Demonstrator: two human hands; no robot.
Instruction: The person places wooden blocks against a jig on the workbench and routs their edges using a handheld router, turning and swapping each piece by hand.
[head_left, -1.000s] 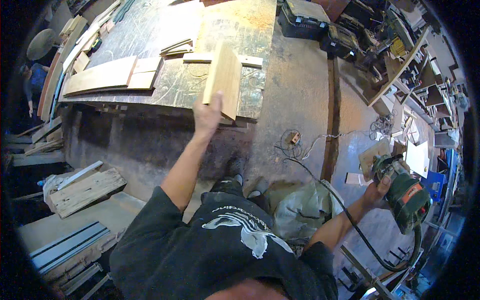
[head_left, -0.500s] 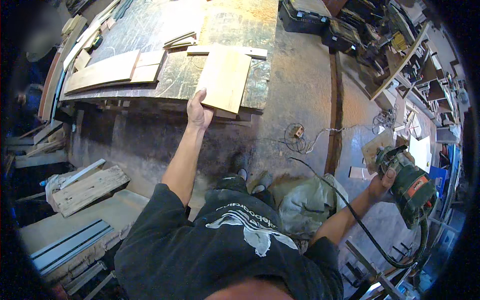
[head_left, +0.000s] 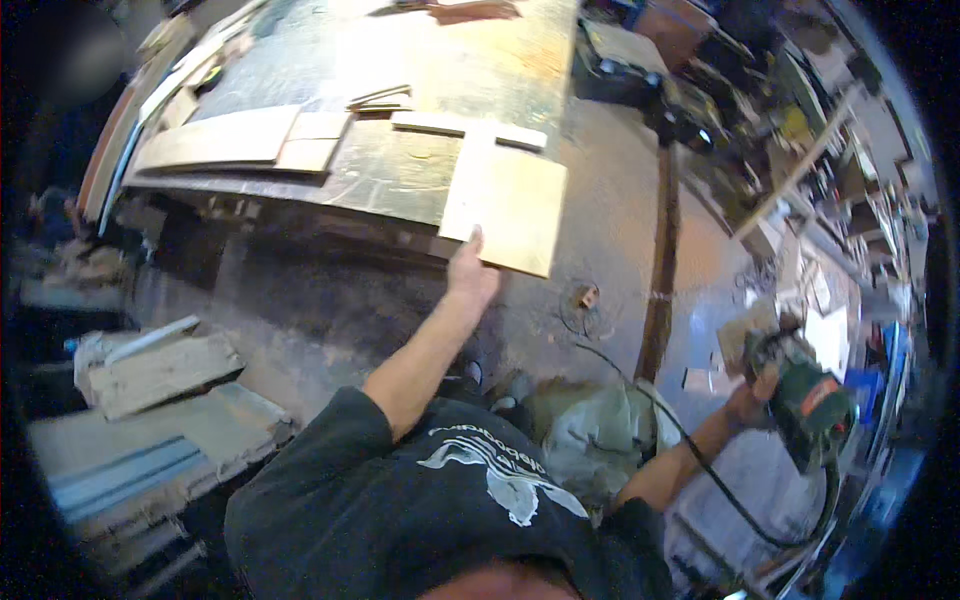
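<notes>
From the head camera, looking down: the left hand (head_left: 470, 275) reaches up and forward to the near edge of a flat wooden board (head_left: 508, 205), which lies on the corner of the workbench (head_left: 400, 180) with its near end jutting out past the bench edge. The fingers rest along that overhanging edge, thumb side up on the top face; whether the fingers curl underneath I cannot tell, since the board hides them.

The board looks like a thin, stiff panel, pale and smooth on top. My guess is it's light enough for one hand, rigid rather than floppy, and a bit slick on the face, so the overhanging edge is the sensible place to pinch it, thumb above and fingers below. Taken from a corner alone, it would likely swing.

The left arm is stretched nearly straight, the forearm running up from the dark shirt to the bench.

Out at the lower right, the right hand (head_left: 752, 400) is wrapped closed around a green power tool (head_left: 810, 405), held low and well away from the bench, arm out to the side. Its black cable (head_left: 690, 455) trails back across the floor toward the person's feet.

More boards (head_left: 225, 140) lie farther left on the bench, well apart from the hand.
</notes>
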